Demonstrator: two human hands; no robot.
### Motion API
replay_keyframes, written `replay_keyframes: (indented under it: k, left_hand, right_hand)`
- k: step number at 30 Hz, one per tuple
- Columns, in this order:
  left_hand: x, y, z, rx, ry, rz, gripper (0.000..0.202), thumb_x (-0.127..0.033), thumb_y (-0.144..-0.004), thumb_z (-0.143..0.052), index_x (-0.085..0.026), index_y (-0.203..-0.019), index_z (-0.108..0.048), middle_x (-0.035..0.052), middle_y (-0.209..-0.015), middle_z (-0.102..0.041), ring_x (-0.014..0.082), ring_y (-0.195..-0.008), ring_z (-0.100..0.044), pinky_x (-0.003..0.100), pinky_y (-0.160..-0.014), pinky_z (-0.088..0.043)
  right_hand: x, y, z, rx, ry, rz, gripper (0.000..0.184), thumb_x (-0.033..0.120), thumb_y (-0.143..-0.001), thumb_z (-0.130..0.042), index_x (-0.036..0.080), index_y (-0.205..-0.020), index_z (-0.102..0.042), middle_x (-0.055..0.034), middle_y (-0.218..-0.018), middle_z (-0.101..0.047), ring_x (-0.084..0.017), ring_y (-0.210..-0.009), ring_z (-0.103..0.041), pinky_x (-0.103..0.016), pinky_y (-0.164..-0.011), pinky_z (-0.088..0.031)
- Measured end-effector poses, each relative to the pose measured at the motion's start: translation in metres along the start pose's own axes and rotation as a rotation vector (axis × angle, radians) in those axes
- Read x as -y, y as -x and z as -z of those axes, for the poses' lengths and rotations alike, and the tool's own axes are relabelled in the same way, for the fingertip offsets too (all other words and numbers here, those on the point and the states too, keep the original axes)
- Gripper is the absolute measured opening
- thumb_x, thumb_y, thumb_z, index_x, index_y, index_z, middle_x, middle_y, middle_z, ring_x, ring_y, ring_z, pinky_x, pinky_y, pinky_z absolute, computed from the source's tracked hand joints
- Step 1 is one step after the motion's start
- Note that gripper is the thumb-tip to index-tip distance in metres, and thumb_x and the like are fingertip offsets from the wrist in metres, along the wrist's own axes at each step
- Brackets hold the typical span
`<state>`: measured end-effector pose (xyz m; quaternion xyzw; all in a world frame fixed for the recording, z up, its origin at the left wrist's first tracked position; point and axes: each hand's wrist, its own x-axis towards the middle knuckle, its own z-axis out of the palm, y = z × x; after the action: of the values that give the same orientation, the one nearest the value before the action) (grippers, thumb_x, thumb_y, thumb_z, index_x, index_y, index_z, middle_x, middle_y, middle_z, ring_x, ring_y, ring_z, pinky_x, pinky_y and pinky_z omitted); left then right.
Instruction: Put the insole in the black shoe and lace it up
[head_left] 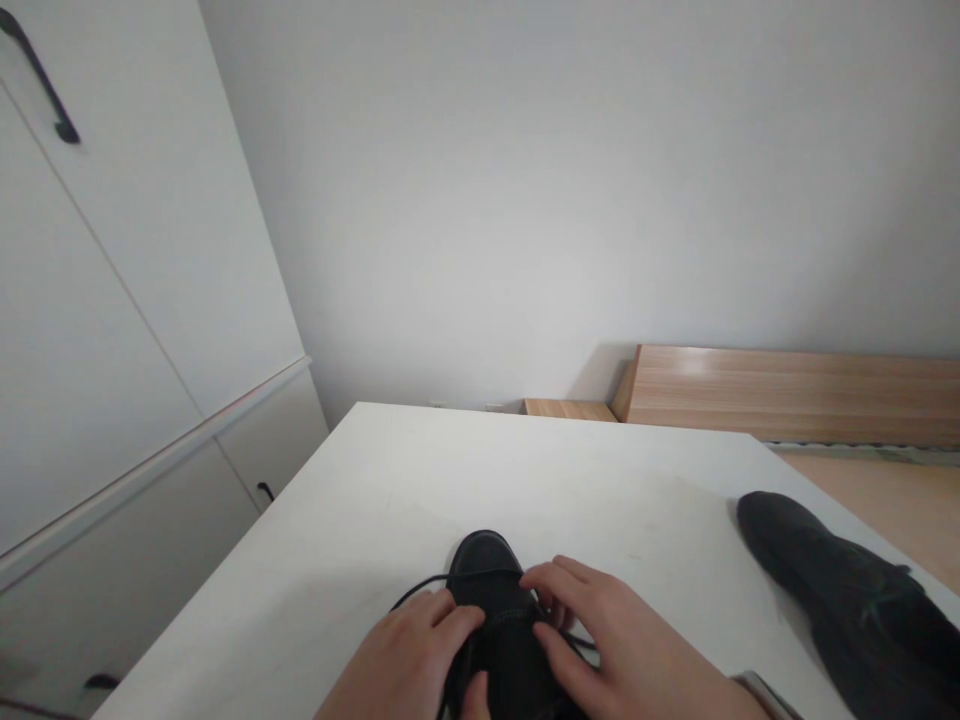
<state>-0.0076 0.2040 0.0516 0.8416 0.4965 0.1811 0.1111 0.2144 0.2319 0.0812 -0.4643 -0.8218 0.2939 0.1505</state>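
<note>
At shoe (486, 566), left hand (416, 655) and right hand (626, 645) curl over lace (417, 589); grip cannot be told. Keep both sides equally taut.

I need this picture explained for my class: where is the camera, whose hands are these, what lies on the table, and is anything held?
No machine here: a person wears one camera on the head, looking forward and down. The left hand and right hand are that person's own. Both rest on a black shoe on the white table, fingers at its laces; whether they pinch a lace is unclear. A second black shoe lies to the right, untouched. A white cupboard stands left.
</note>
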Motion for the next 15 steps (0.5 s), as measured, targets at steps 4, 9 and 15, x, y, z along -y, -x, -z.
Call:
replay_keyframes:
  k: [4,9,15]
  left_hand:
    - [-0.009,-0.005,0.015,0.078,-0.014,0.021,0.04,-0.002,-0.068,-0.048,-0.019,-0.097,-0.07,0.0069,-0.095,-0.072,0.0224,-0.086,-0.068,0.031,-0.082,-0.055]
    - [-0.011,-0.019,0.017,0.195,-0.032,0.085,0.026,-0.005,-0.073,-0.047,-0.019,-0.081,-0.067,0.0072,-0.083,-0.071,0.0249,-0.079,-0.068,0.035,-0.073,-0.054]
    - [-0.018,-0.032,0.016,0.268,-0.159,0.072,0.022,-0.007,-0.077,-0.046,-0.019,-0.074,-0.064,0.0091,-0.076,-0.071,0.0285,-0.073,-0.069,0.037,-0.064,-0.051]
  right_hand:
    - [0.015,-0.002,0.004,0.094,0.204,-0.026,0.034,-0.002,-0.079,-0.043,0.016,-0.098,-0.065,-0.0089,-0.097,-0.064,-0.021,-0.084,-0.063,-0.03,-0.076,-0.048]
    - [0.019,-0.007,-0.003,0.093,0.426,0.055,0.03,-0.003,-0.079,-0.045,0.015,-0.092,-0.065,-0.0099,-0.091,-0.064,-0.022,-0.075,-0.063,-0.031,-0.065,-0.043]
    - [0.015,-0.01,-0.014,-0.022,0.542,0.072,0.026,-0.003,-0.08,-0.047,0.018,-0.082,-0.063,-0.0058,-0.078,-0.061,-0.019,-0.064,-0.059,-0.029,-0.055,-0.035]
